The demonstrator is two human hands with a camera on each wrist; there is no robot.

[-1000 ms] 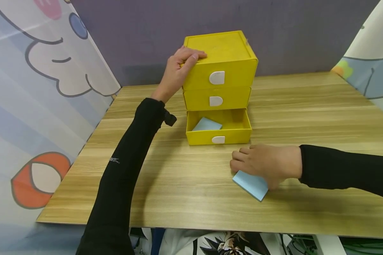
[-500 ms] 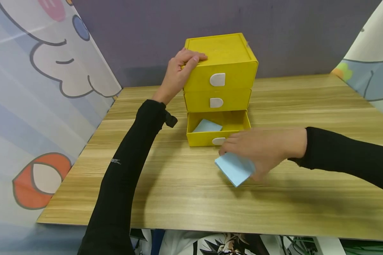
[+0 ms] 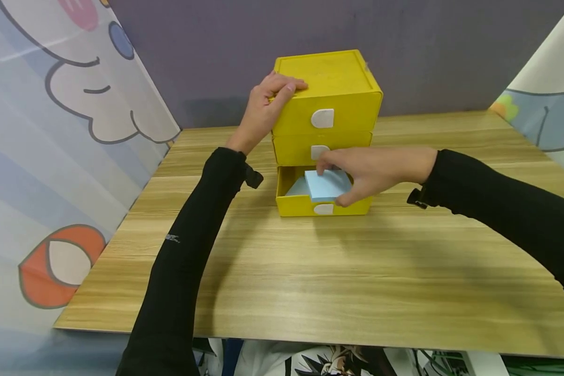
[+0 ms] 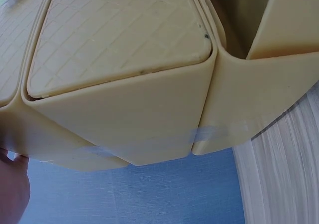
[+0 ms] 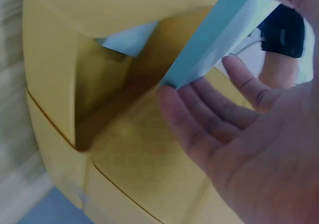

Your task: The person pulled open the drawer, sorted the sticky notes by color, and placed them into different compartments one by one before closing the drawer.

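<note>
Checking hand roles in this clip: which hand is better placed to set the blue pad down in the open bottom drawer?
Right. The right hand already holds the blue pad over the open bottom drawer; the left hand grips the yellow drawer unit at its top corner.

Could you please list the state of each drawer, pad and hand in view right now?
Top drawer: closed.
Middle drawer: closed.
Bottom drawer: open.
Blue pad: held over bottom drawer.
Second blue pad: lying inside bottom drawer.
Left hand: gripping the unit's top corner.
Right hand: pinching blue pad.
</note>
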